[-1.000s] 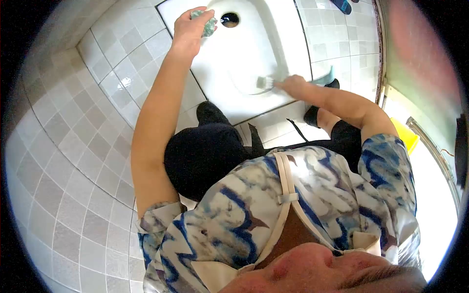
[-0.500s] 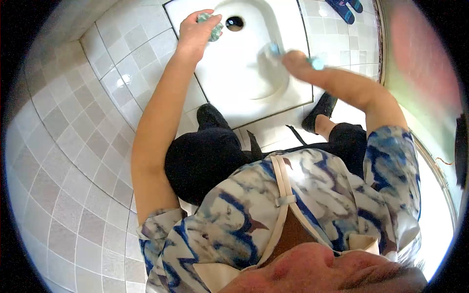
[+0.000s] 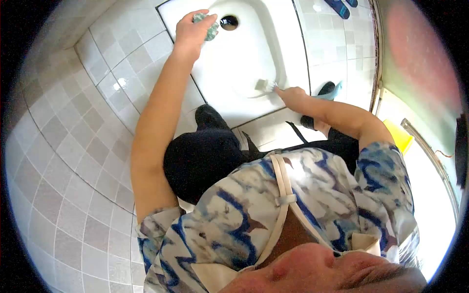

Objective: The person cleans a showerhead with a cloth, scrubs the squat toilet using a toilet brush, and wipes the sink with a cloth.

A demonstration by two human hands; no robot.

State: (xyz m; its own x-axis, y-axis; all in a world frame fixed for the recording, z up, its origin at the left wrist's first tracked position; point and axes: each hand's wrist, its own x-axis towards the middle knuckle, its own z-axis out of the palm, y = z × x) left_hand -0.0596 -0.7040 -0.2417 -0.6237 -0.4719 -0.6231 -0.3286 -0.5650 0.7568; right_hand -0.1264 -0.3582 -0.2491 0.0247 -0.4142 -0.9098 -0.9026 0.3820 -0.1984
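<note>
Near the top of the head view, my left hand (image 3: pixel 192 32) is closed around a green and white crumpled pad (image 3: pixel 211 33), just left of the dark drain hole (image 3: pixel 228 22). A white squat basin (image 3: pixel 215 78) is set in the floor. Lower right in its hollow, the white bristles of a brush (image 3: pixel 269 86) touch the surface. My right hand (image 3: pixel 294 99) is wrapped round the brush's handle, whose light blue end shows beyond the wrist.
Blue slippers (image 3: pixel 338 8) lie on the tiles at the top right. My dark shoes (image 3: pixel 210 117) flank the basin's near edge. A tiled wall (image 3: pixel 73 195) rises on the left. Something yellow (image 3: pixel 399 136) stands by the door frame at the right.
My right hand first went up along the basin's right side with the brush, then came back down toward the near end. My left hand has barely moved and keeps the pad.
</note>
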